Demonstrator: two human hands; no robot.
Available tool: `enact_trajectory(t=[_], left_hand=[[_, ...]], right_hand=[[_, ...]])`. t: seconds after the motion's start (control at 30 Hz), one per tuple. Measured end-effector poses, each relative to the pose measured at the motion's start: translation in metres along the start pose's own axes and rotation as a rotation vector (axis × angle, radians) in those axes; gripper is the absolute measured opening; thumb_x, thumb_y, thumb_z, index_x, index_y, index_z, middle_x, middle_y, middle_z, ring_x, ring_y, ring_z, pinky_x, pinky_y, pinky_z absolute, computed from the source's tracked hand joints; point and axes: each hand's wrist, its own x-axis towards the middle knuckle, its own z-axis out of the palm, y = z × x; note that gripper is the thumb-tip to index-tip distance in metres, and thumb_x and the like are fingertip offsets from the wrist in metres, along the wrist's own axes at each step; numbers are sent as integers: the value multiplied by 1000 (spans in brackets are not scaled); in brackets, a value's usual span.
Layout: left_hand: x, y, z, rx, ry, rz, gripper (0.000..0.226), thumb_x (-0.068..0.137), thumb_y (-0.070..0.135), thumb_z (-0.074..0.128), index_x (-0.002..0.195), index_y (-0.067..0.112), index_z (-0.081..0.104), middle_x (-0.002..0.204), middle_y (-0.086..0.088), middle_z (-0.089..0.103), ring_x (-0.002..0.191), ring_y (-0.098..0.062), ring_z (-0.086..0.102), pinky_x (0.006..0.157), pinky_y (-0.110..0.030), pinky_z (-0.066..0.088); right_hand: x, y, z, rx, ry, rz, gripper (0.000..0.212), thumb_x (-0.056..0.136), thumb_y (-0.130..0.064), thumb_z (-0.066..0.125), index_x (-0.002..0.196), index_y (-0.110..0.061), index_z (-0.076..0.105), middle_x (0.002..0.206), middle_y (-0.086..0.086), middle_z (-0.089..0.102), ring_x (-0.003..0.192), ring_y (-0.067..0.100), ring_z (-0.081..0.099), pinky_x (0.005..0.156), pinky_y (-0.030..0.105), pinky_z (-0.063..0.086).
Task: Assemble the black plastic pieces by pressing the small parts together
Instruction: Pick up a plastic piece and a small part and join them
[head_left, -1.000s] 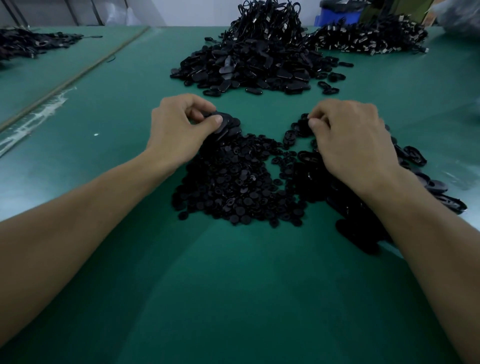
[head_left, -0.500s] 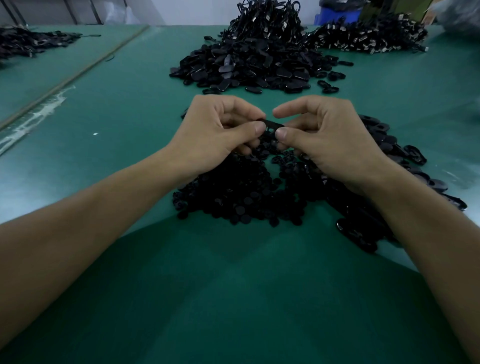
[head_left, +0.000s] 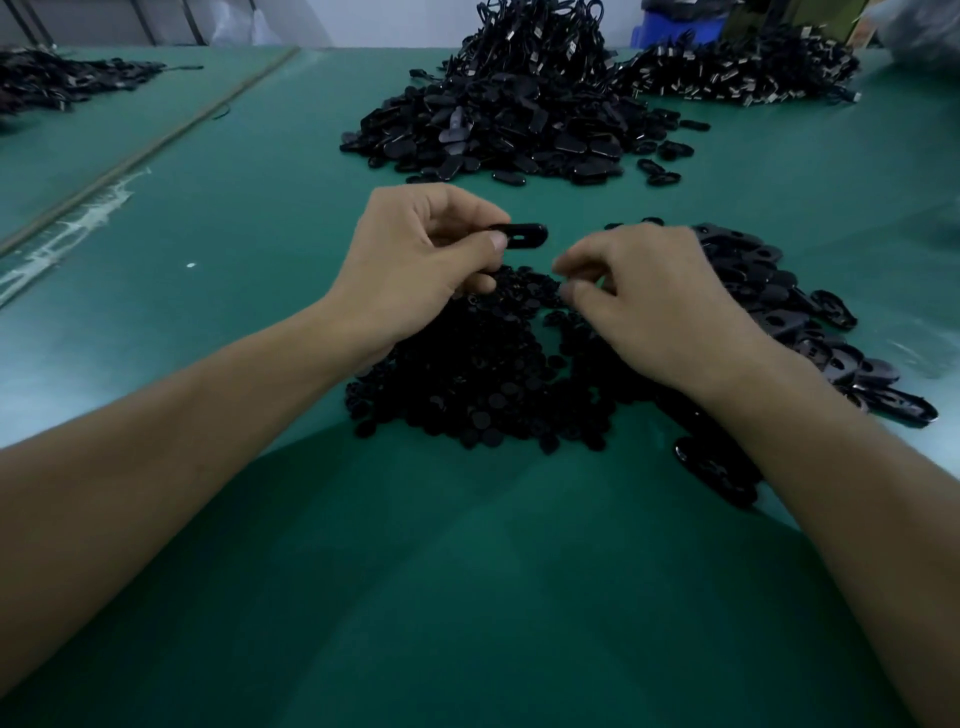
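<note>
Head view: pinches a slotted oval piece (head_left: 519, 236) between thumb and forefinger of the left grip (head_left: 415, 265), above the heap of small round parts (head_left: 483, 384) at the middle of the surface (head_left: 260, 182). Hovers the right grip (head_left: 660, 312) just beside, fingers curled over that heap; cannot tell whether holding anything.

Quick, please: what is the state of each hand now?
Left hand: holds an oval black piece.
Right hand: curled over the small parts; its grip cannot be told.

Behind the left hand's (head_left: 410, 270) thumb — one end of the flat black oval slotted plastic piece (head_left: 524, 236). Blurred at the right hand's (head_left: 660, 306) fingertips (head_left: 569, 265); unclear whether pinching anything. Cropped by the top edge — blue plastic bin (head_left: 680, 32).
</note>
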Motion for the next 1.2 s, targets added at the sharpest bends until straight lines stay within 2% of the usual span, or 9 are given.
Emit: enact_trajectory(t=[0.07, 0.23, 0.4, 0.57, 0.73, 0.8, 0.97, 1.1, 1.2], left_hand=[[1, -1, -1, -9, 24, -5, 10, 90, 6, 73, 89, 16, 74, 74, -1, 75, 69, -17, 71, 74, -37, 64], [2, 0, 0, -43, 32, -15, 9, 92, 7, 70, 92, 16, 71, 73, 1, 74, 70, -12, 72, 63, -25, 60], [3, 0, 1, -84, 89, -21, 10, 91, 2, 70, 89, 11, 69, 85, -12, 75, 80, -23, 76, 70, -27, 61], [2, 1, 1, -117, 93, -4, 10, 90, 1, 70, 89, 10, 70, 85, -10, 74, 79, -23, 77, 67, -25, 61], [2, 1, 0, -115, 75, -35, 15, 90, 1, 71, 101, 11, 68, 80, -6, 77, 78, -23, 77, 69, -24, 60], [1, 2, 0, -103, 71, -37, 16, 90, 1, 72, 102, 11, 68, 78, -5, 77, 77, -22, 76, 69, -24, 60], [-1, 2, 3, -61, 85, -48, 11, 89, 0, 72, 90, 11, 71, 80, -8, 75, 76, -22, 76, 69, -25, 60], [-2, 3, 2, -68, 77, -69, 12, 89, -1, 72, 89, 11, 71, 78, -5, 75, 75, -20, 76, 69, -25, 60], [-2, 4, 3, -65, 78, -73, 13, 88, -1, 73, 87, 12, 71, 76, -4, 75, 75, -21, 76, 69, -25, 61]], right_hand=[[-1, -5, 1, -122, -69, -54, 29, 99, -29, 59, 127, -24, 67, 109, 0, 62, 108, 23, 58, 94, 41, 50], [1, -12, 8, -217, -116, -115, 26, 100, -30, 59, 125, -28, 67, 98, -5, 40, 112, 24, 52, 84, 34, 42], [5, -10, 11, -122, -143, -74, 15, 98, -19, 60, 108, -20, 72, 94, -6, 51, 99, 22, 58, 85, 40, 52], [4, -11, 12, -147, -108, -83, 14, 103, -21, 52, 103, -17, 65, 99, 0, 48, 92, 19, 49, 75, 32, 39], [1, -15, 7, -4, -8, -80, 12, 105, -16, 39, 101, -14, 50, 89, 4, 60, 78, 26, 59, 71, 48, 52], [0, -15, 5, 146, 6, -39, 12, 106, -17, 40, 101, -15, 51, 88, 2, 65, 77, 20, 63, 69, 42, 56], [0, -10, 7, 250, 69, -21, 6, 97, -17, 63, 96, -24, 64, 84, -13, 65, 80, 1, 62, 72, 10, 48], [0, -4, 5, 358, 76, 16, 22, 93, -17, 70, 114, -23, 70, 84, -14, 69, 80, -2, 67, 79, 12, 52], [1, -2, 3, 420, 59, 23, 16, 91, -11, 71, 102, -22, 75, 76, -10, 72, 72, 1, 70, 73, 13, 55]])
